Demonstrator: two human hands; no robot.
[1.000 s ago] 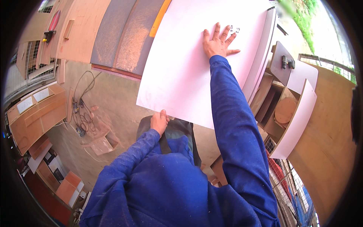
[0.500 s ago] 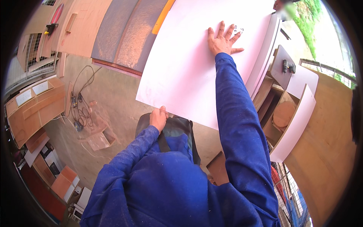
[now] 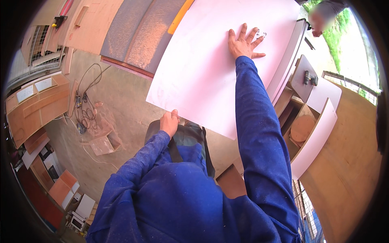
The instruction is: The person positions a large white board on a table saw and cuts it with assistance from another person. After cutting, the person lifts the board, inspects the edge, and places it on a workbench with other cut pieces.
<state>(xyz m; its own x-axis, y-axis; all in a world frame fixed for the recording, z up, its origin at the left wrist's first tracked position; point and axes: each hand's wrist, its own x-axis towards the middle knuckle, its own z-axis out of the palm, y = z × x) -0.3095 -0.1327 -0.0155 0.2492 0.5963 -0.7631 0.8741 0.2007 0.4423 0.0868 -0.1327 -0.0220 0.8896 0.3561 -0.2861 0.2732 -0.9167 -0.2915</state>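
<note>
A large pinkish-white sheet stretches away from my body, with its near edge hanging out just in front of me. My left hand pinches that near edge, thumb on top and the other fingers curled, partly hidden under the rim. Palm down, my right hand lies flat on the far part of the sheet, fingers spread. Small dark handwritten marks show beside its fingertips. What supports the sheet is mostly covered by it.
Left of the sheet is a grey-topped surface with a yellow strip. Cables and an open wooden box lie on the floor. A drill rests on a panel at right. Another person's hand shows at top right.
The scene has shifted slightly in view. More of the other person has come in at the top right. Both my hands keep their places on the sheet.
</note>
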